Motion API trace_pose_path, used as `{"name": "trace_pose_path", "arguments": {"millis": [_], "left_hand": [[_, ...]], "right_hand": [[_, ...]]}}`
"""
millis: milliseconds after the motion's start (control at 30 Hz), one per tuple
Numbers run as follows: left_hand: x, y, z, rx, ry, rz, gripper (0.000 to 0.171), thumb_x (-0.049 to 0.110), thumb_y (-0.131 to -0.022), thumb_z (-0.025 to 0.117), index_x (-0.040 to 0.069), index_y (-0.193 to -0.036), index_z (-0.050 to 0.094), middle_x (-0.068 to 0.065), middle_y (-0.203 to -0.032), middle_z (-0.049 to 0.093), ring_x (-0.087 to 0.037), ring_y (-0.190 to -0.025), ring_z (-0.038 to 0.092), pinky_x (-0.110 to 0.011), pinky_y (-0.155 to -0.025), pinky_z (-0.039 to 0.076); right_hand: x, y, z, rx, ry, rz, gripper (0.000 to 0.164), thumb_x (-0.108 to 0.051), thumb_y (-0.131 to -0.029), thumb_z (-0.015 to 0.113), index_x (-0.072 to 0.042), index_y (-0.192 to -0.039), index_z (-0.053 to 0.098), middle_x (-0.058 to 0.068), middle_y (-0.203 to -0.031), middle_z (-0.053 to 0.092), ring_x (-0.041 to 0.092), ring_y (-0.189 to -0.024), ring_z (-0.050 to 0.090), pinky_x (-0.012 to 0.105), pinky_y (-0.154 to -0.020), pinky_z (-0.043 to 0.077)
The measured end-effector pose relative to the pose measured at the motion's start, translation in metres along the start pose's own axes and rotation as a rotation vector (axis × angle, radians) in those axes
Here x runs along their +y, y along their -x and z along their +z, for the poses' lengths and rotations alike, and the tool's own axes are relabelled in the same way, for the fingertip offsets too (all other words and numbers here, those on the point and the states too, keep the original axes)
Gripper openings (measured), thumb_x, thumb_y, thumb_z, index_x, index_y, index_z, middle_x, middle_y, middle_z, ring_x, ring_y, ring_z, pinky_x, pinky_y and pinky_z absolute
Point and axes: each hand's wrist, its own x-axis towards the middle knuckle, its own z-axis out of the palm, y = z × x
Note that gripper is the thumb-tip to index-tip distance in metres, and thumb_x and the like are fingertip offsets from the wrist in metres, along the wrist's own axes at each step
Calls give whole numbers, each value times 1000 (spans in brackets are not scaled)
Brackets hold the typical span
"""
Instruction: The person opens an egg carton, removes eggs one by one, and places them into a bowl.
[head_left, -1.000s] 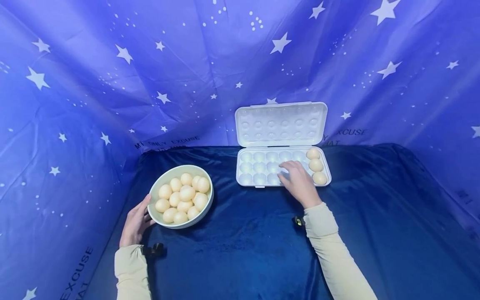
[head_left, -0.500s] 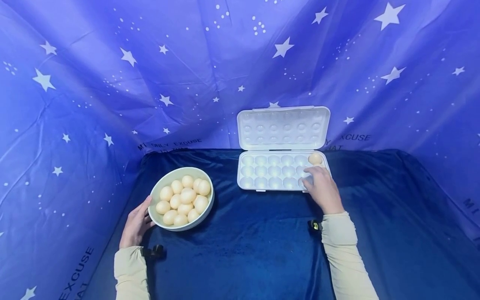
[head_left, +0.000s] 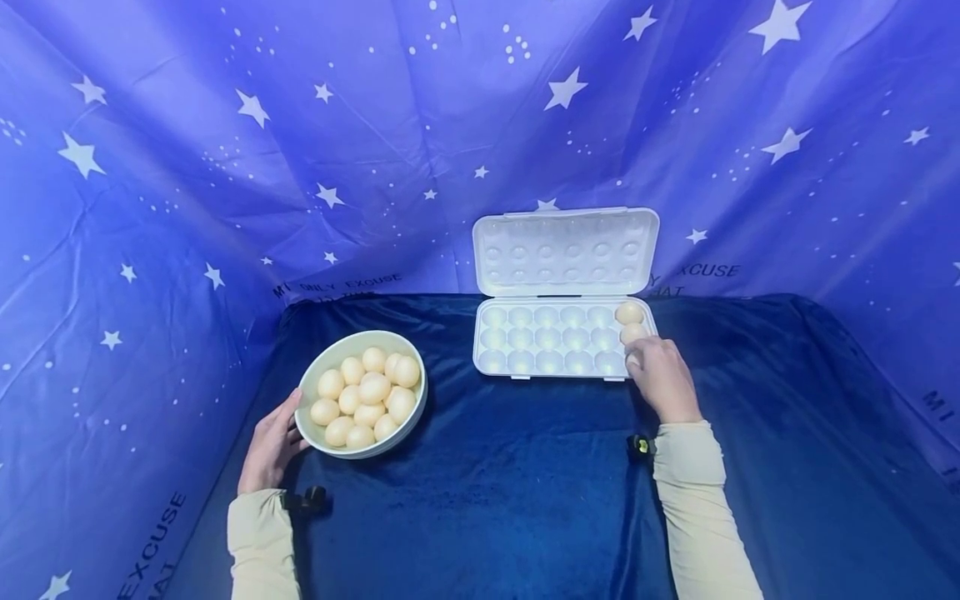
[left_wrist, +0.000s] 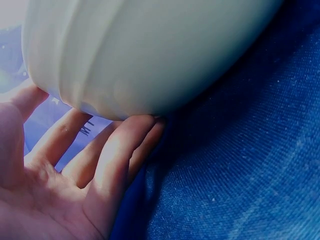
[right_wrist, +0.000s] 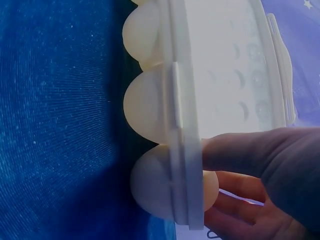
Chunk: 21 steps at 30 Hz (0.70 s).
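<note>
In the head view, a pale green bowl (head_left: pixel 303 417) full of cream-coloured eggs (head_left: pixel 374 387) sits at left on the blue cloth. My left hand (head_left: pixel 268 446) holds its left side, thumb up by the rim; the left wrist view has the fingertips against the bowl's outer wall (left_wrist: pixel 150 55). To the right stands a white plastic egg box (head_left: pixel 477 350), lid raised. My right hand (head_left: pixel 666 379) pinches an egg (right_wrist: pixel 211 191) at the front cell of its rightmost column. Two eggs (head_left: pixel 628 313) sit behind it in that column; the other cells are bare.
The egg box's lid (head_left: pixel 566 250) stands upright close to the star-patterned curtain (head_left: pixel 450 150). Dark blue cloth (head_left: pixel 480 500) covers the table, reaching between the bowl and the box. A small black camera (head_left: pixel 307 500) is strapped at the left wrist.
My right hand has moved right, from over the box's bare cells to its front right corner, and its fingers have closed on the egg there. The left hand and bowl stay in place.
</note>
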Motion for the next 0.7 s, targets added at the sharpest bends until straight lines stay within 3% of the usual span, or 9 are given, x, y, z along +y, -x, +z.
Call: {"name": "trace_pose_path", "arguments": {"millis": [267,700], "left_hand": [[2,0,0,-11,14,23,77,56,-97,54,9,-155,32,23,-91,65,1,-85,67,-21,-72,57],[0,0,0,-3,9,22,78,57,-97,55,11,-155,32,22,-95,64,1,-85,68,-22,-74,58]], "right_hand": [[1,0,-5,0,-38,17,17,1,-86,68,9,-101,69,30,-105,64,50,-99,59,61,-88,44],[-4,-1,-8,121,-79,21,28,-1,-80,72,7,-107,70,28,-109,67,48,-99,63,59,-87,47]]}}
